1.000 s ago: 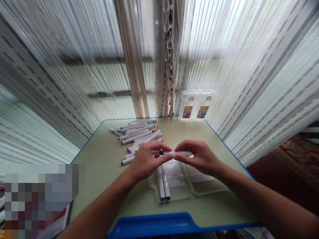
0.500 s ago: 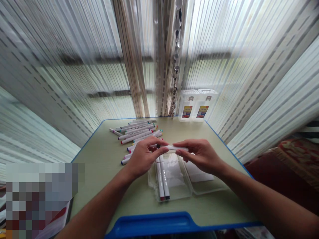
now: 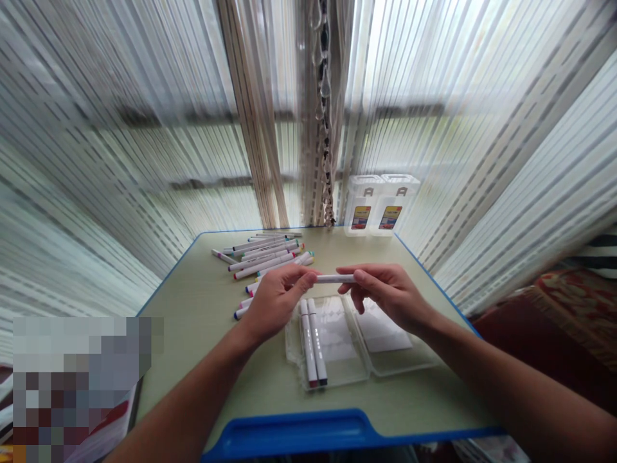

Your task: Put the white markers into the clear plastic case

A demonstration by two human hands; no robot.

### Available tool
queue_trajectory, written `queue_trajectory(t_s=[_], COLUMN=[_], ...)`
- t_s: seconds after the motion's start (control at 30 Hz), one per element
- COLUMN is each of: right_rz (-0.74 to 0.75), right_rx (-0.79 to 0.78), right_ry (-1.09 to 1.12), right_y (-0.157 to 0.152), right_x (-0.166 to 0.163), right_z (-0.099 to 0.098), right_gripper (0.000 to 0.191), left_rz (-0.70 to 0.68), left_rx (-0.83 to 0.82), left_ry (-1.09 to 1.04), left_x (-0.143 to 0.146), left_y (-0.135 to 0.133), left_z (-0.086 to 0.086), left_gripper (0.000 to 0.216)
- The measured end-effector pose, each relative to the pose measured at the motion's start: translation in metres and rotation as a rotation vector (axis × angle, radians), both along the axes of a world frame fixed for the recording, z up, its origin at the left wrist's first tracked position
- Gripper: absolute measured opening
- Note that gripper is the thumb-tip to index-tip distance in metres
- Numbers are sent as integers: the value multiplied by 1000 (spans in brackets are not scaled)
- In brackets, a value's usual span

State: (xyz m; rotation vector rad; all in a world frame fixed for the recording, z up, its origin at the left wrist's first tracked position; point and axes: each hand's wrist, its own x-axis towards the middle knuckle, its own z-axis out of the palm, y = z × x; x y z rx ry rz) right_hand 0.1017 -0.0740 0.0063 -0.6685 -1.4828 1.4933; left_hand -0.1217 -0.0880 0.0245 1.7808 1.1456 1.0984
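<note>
A white marker lies level between my two hands, above the far end of an opened clear plastic case. My left hand pinches its left end, and my right hand grips its right end between thumb and fingers. The marker's end caps are hidden by my fingers. In the left half of the case, two white markers rest side by side along the left wall, with red and dark near ends. A white sheet shows in the right half, under my right hand.
Several loose white markers with coloured ends lie in a pile at the back left of the table. Two clear cases with labels stand upright at the back right. String curtains hang behind. A blue tray edge runs along the front.
The marker between my hands has risen slightly and shifted left, and more of its barrel shows. My right fingers have changed their hold. The markers in the case stay put.
</note>
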Motion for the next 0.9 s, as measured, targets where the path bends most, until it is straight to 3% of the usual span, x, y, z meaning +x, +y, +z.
queue_trajectory(t_s=[0.53,0.9], right_rz=[-231,-227], right_rx=[-183,-265], right_ry=[130,146], right_y=[10,12], right_x=[-1,-3], right_z=[6,3], right_gripper=[26,28], left_rz=[-6,-157], left_rx=[-104,-56], left_ry=[-237,-381], left_x=[-2,-3], left_y=[1,-4], left_z=[-2,0], left_gripper=[31,35])
